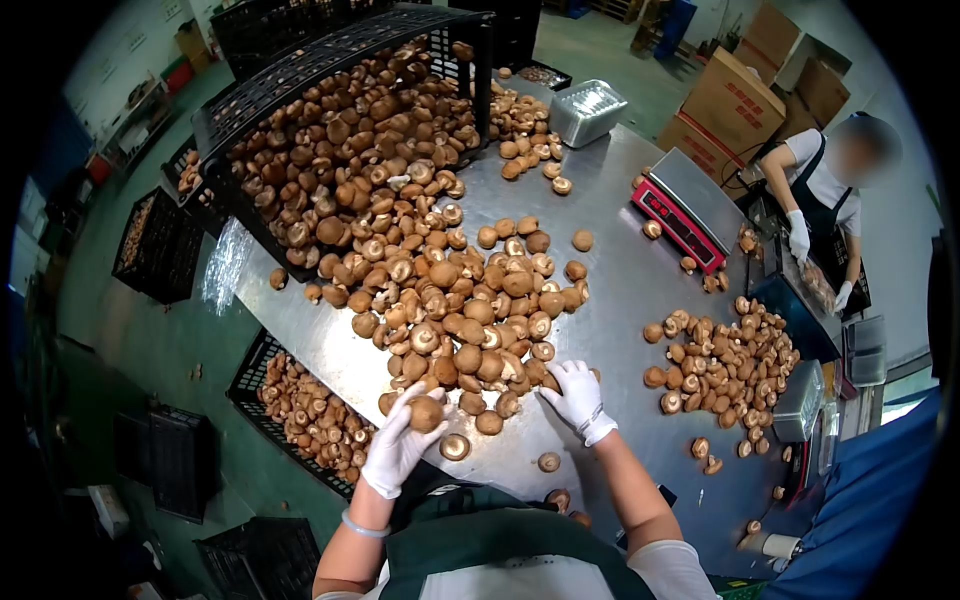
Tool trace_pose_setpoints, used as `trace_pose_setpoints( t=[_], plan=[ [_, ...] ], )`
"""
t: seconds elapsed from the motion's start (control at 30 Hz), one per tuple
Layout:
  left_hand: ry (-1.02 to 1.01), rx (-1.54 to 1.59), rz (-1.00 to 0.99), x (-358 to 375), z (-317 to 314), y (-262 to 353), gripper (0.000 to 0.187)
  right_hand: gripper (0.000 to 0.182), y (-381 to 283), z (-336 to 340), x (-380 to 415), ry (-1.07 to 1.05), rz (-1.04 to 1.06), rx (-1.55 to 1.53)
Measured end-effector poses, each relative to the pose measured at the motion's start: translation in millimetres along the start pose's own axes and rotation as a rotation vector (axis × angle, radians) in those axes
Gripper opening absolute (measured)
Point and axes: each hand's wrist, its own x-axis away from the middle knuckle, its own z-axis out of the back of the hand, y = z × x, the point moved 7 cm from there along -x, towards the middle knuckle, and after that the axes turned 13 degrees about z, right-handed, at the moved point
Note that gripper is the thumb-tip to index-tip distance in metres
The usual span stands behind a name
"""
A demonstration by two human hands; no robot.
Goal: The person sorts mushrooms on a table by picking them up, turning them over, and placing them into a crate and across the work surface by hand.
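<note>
White gloves cover both of my hands. My left hand (pixel 398 446) is closed around a brown shiitake mushroom (pixel 426 414), its rounded cap facing up, at the near left edge of the pile. My right hand (pixel 577 402) is palm down at the pile's near right edge, its fingers and thumb around a mushroom (pixel 551 381) that is partly hidden. The large mushroom pile (pixel 470 320) spreads over the metal table (pixel 610 300). A single mushroom (pixel 454 447) lies stem up between my hands, and another (pixel 549 462) sits nearer my apron.
A tipped black crate (pixel 345 42) spills mushrooms at the back left. A lower crate (pixel 262 350) holds more beside the table. On the right are a second pile (pixel 725 365), a red scale (pixel 680 225) and clear trays (pixel 798 402). A co-worker (pixel 815 190) handles a package beyond.
</note>
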Motion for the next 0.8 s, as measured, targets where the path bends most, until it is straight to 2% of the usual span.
trace_pose_setpoints(
  t=[0.07, 0.13, 0.17, 0.27, 0.37, 0.4, 0.47, 0.5, 0.6, 0.7, 0.8],
  plan=[
    [0.056, -0.042, -0.059, 19, 19, 11, 0.05, 0.045, -5, 2, 1, -0.003, -0.003, -0.017],
    [0.1, -0.067, -0.12, 34, 31, 18, 0.048, 0.037, -22, 30, -1, 0.129, 0.091, 0.148],
    [0.126, -0.024, -0.129, 38, 40, 18, 0.048, 0.037, -30, 34, -5, 0.119, 0.096, 0.146],
    [0.141, -0.044, -0.141, 39, 45, 11, 0.049, 0.028, -63, 54, -36, 0.304, 0.085, -0.294],
    [0.15, -0.077, -0.09, 29, 38, -3, 0.05, 0.046, -90, 25, -64, 0.278, 0.273, -0.126],
    [0.132, -0.055, -0.046, 26, 38, -8, 0.05, 0.046, -89, 19, -68, 0.277, 0.284, -0.125],
    [0.174, 0.001, -0.015, 26, 43, -18, 0.049, 0.054, -85, 0, -72, 0.171, 0.254, -0.126],
    [0.176, 0.01, -0.028, 29, 46, -16, 0.049, 0.048, -84, 13, -70, 0.198, 0.243, -0.182],
    [0.298, -0.109, -0.073, 44, 70, -10, 0.049, 0.033, -67, 45, -54, 0.292, -0.021, -0.668],
    [0.35, -0.097, -0.065, 54, 86, -6, 0.042, 0.035, -58, 47, -48, 0.264, 0.075, -0.538],
    [0.319, -0.098, -0.07, 47, 82, -8, 0.038, 0.047, -83, 29, -49, 0.168, 0.168, -0.372]
  ],
)
